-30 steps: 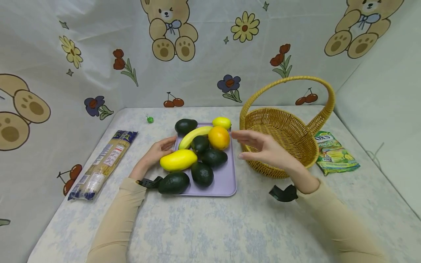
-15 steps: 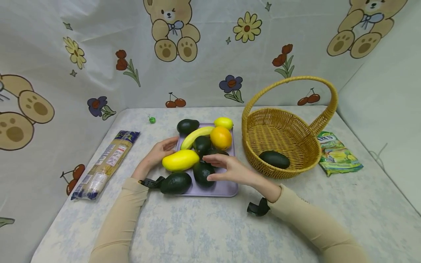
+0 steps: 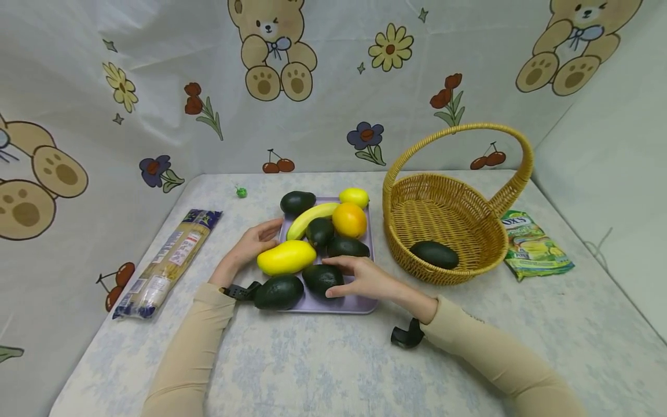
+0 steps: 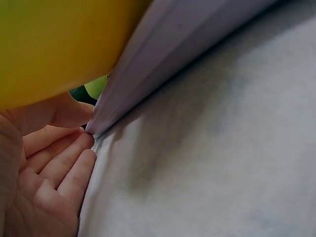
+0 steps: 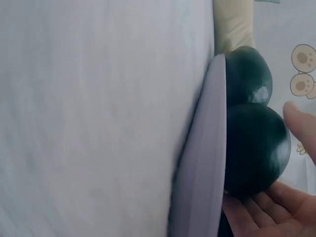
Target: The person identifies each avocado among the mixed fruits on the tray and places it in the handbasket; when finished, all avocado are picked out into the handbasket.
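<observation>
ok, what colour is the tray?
Pale purple, a lilac; the tray shows best in the head view.

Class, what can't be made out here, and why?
Head: upper left corner of green packet, behind wicker basket.
Head: fine print on pasta packet, too small.
Left wrist: rest of yellow mango, cut off by top and left edges.
Right wrist: rest of right hand, cut off by right edge.

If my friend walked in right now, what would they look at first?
Probably the big yellow fruit and the round orange one, so bright beside the dark green fruits on the purple tray. Next might be the wicker basket to the right of the tray, with its tall handle. The winking teddy bear printed on the backdrop behind the table is fun too!
</observation>
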Available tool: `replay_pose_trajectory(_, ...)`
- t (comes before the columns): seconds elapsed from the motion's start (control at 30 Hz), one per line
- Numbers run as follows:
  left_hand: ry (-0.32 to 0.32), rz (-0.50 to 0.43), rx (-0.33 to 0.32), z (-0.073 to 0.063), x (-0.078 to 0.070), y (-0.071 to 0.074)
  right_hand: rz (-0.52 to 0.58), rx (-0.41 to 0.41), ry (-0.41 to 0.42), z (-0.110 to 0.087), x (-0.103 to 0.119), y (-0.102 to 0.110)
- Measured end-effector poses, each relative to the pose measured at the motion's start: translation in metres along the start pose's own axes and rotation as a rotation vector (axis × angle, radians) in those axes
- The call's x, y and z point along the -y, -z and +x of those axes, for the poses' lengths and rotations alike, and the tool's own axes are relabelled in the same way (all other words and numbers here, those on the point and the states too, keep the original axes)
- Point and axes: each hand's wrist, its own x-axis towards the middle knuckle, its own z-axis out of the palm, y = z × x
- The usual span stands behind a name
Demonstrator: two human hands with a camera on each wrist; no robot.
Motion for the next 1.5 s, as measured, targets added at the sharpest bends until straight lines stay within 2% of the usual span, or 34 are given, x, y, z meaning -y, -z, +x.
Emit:
replay_pose_trajectory(0.33, 0.002, -0.005, 0.003, 0.0, 0.001, 0.0, -0.041, 0.058, 0.0, -0.003, -0.005, -0.001)
replay_pose_trajectory(0.67, -0.001, 0.015, -0.007, 0.0, 0.003, 0.0, 0.009, 0.13, 0.029, -0.002, -0.007, 0.001)
replay_pose_trajectory(0.87, 0.006, 0.021, -0.015, 0.001, 0.002, 0.0, 0.101, 0.14, 0.037, -0.007, -0.003, 0.006)
replay_pose_trajectory(1.0, 0.008, 0.022, -0.011, 0.001, -0.001, 0.0, 0.184, 0.161, 0.085, -0.011, 0.008, 0.02)
replay_pose_trajectory(1.1, 0.021, 0.017, -0.005, -0.002, -0.015, -0.002, 0.213, 0.184, 0.109, -0.015, 0.02, 0.035)
replay_pose_trajectory(1.23, 0.009, 0.018, -0.003, -0.001, -0.012, -0.002, 0.226, 0.168, 0.119, -0.022, 0.036, 0.057)
replay_pose_trajectory(1.33, -0.008, 0.029, -0.011, 0.002, 0.003, -0.001, 0.24, 0.127, 0.12, -0.03, 0.044, 0.074)
replay_pose_trajectory(1.5, -0.008, 0.048, -0.013, 0.001, 0.002, -0.001, 0.242, 0.045, 0.116, -0.044, 0.051, 0.105)
